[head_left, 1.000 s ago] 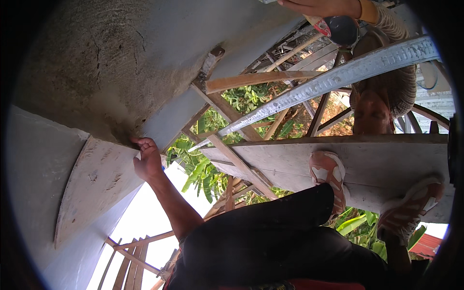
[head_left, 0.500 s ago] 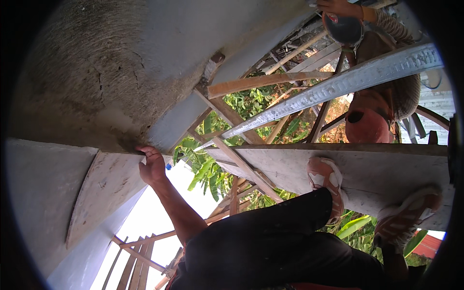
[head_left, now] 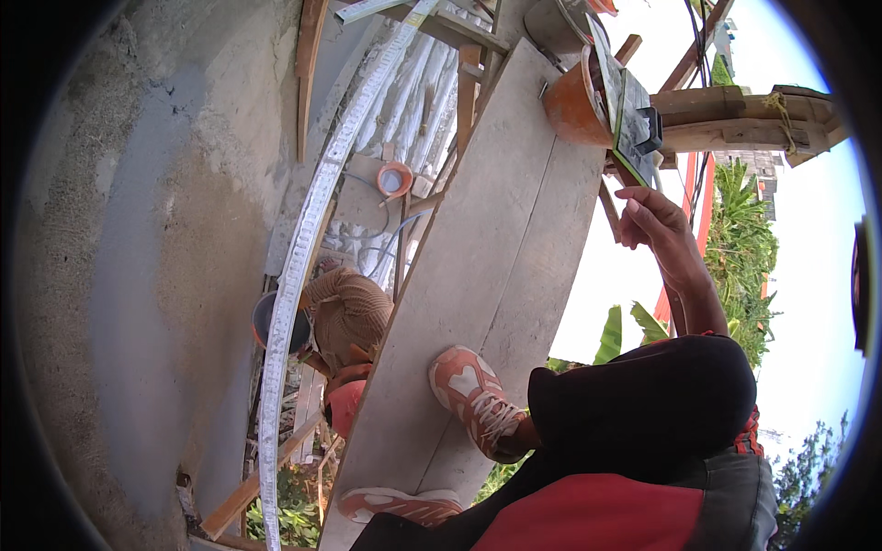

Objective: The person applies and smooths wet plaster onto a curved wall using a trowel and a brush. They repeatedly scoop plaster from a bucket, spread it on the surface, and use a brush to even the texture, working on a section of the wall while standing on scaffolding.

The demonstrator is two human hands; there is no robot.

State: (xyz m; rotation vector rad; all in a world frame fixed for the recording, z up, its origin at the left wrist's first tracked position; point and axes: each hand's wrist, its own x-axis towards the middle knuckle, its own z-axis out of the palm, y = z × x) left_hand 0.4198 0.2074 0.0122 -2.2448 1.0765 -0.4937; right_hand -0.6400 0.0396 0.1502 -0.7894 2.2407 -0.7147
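My right hand (head_left: 657,230) is raised at the right beside the plank walkway, its fingers loosely bent and apart, with nothing seen in them. Just beyond its fingertips, a flat green-edged board with a black handle (head_left: 634,124), like a plasterer's float, leans on an orange bucket (head_left: 571,106). That bucket stands at the far end of the planks (head_left: 501,230). A grey bucket (head_left: 556,23) sits behind it. My left hand is out of view.
Below the planks, a co-worker in a striped top (head_left: 354,308) is beside a dark bucket (head_left: 280,321). A long metal channel (head_left: 308,220) runs between the planks and the plastered wall (head_left: 165,257). Timber beams (head_left: 735,119) jut out at the right. My shoes (head_left: 473,390) rest on the planks.
The view has swung right, from the wall corner to the buckets along the planks. My left hand, earlier touching the wall's lower edge, has left view; my right hand has come into view.
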